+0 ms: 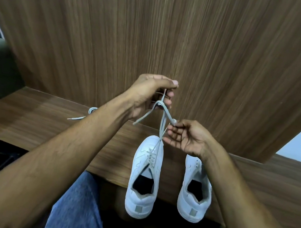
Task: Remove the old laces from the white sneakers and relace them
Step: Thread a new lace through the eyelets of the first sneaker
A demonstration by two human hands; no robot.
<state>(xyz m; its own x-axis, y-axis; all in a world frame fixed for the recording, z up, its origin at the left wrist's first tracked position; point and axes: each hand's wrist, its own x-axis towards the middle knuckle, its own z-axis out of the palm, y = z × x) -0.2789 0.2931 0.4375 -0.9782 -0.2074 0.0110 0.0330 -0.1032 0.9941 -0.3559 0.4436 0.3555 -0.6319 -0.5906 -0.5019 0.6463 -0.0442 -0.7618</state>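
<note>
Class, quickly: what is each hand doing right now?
Left hand: fingers curled round the lace, pulled up from the left sneaker.
Right hand: pinching the same lace at its fingertips.

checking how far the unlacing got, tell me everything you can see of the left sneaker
The left sneaker is white, leather-looking, with a grey heel tab and a dark insole. It stands upright on the wooden ledge, toe toward the wall, heel over the near edge, apart from the right sneaker. A grey-white lace is threaded through its eyelets near the toe; both ends rise from there, one held in the left hand, one pinched by the right hand.
</note>
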